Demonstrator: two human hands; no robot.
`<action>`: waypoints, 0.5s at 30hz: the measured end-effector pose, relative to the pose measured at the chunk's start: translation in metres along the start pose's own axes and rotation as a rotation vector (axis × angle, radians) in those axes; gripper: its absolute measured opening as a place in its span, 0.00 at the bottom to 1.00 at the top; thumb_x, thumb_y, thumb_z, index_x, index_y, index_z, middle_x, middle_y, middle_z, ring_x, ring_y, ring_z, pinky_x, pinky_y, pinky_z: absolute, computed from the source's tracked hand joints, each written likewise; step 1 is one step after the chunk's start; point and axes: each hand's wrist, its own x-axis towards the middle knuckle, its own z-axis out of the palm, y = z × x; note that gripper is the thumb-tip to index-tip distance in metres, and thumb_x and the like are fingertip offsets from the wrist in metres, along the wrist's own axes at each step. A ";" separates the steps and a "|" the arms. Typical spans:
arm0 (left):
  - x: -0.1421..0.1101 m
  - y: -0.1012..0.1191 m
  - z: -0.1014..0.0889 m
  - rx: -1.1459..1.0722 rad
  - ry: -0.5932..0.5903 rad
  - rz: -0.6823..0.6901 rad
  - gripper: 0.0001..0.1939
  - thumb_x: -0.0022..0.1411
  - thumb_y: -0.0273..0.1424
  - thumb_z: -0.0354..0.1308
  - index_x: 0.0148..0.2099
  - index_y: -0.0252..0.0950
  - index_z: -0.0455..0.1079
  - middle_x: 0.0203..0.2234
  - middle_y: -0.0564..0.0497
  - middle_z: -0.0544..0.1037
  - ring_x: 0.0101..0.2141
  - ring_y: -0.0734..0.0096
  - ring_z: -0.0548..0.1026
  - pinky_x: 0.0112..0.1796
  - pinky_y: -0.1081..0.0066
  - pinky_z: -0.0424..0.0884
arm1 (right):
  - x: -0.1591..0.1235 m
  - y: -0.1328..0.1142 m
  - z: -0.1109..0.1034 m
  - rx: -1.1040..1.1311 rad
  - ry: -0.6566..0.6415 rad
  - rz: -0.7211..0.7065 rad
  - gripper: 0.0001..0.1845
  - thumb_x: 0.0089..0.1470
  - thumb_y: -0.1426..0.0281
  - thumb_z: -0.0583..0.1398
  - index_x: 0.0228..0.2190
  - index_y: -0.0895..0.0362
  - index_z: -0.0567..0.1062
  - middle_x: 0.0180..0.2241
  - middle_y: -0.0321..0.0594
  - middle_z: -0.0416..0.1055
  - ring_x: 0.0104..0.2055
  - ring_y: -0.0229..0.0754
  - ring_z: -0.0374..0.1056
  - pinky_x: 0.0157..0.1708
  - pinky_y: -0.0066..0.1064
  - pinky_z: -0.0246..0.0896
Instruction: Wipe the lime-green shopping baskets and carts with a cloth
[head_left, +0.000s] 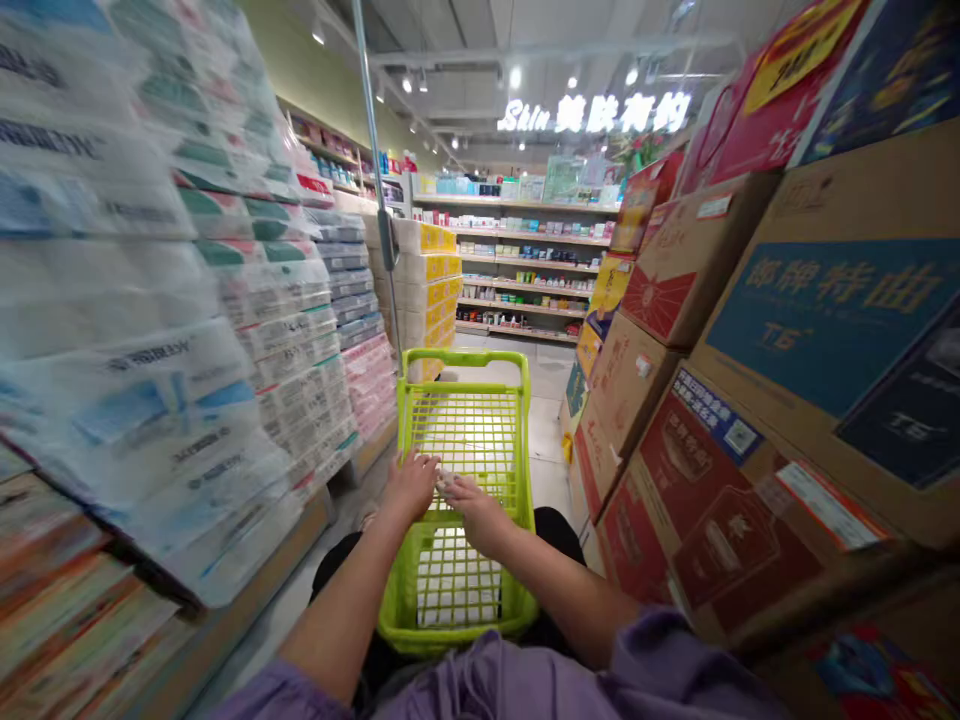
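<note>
Down between the person's dark-clothed knees stands a lime-green plastic basket [463,634] with grid sides and a raised handle [465,356] at its far end. Both hands meet over its middle: the left hand [411,488] and the right hand [478,515] lie with fingers loosely bent, fingertips close together around a small pale item [444,484]; whether either grips it or the mesh I cannot tell. Wrapped paper packs [292,330] rise on the left, cardboard cartons [660,400] on the right, with stocked shelves [525,240] ahead.
</note>
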 end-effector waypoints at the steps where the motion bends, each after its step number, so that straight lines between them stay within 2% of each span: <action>1: -0.001 0.000 -0.001 -0.003 -0.002 -0.001 0.20 0.67 0.30 0.44 0.59 0.40 0.65 0.53 0.47 0.73 0.61 0.53 0.58 0.59 0.48 0.49 | -0.001 0.001 0.001 0.013 -0.019 -0.011 0.26 0.43 0.84 0.55 0.44 0.60 0.78 0.52 0.47 0.71 0.60 0.48 0.61 0.62 0.45 0.51; 4: -0.003 0.001 -0.004 -0.010 0.002 -0.003 0.20 0.67 0.30 0.44 0.58 0.41 0.66 0.53 0.47 0.73 0.61 0.54 0.58 0.59 0.49 0.49 | -0.002 0.003 0.004 0.027 -0.038 -0.012 0.27 0.43 0.84 0.55 0.43 0.56 0.79 0.50 0.44 0.73 0.59 0.46 0.62 0.61 0.42 0.53; 7: -0.003 0.003 -0.005 -0.016 0.019 -0.004 0.19 0.67 0.31 0.44 0.58 0.41 0.66 0.52 0.47 0.74 0.61 0.55 0.59 0.59 0.50 0.49 | -0.001 0.007 0.001 0.001 0.003 0.035 0.30 0.43 0.84 0.55 0.46 0.53 0.77 0.52 0.41 0.72 0.60 0.45 0.61 0.60 0.42 0.55; 13: -0.003 0.003 -0.006 -0.028 0.038 -0.012 0.20 0.69 0.32 0.41 0.57 0.41 0.67 0.52 0.48 0.74 0.61 0.55 0.59 0.59 0.50 0.49 | 0.004 0.018 -0.016 -0.166 0.269 0.264 0.37 0.40 0.89 0.52 0.51 0.54 0.74 0.56 0.43 0.67 0.60 0.47 0.59 0.60 0.45 0.55; 15: -0.002 0.003 -0.005 -0.030 0.039 -0.018 0.20 0.69 0.32 0.40 0.57 0.41 0.67 0.53 0.48 0.74 0.61 0.55 0.59 0.59 0.50 0.49 | 0.004 0.020 -0.020 -0.207 0.311 0.327 0.38 0.40 0.89 0.51 0.53 0.56 0.72 0.58 0.45 0.64 0.62 0.48 0.56 0.61 0.47 0.53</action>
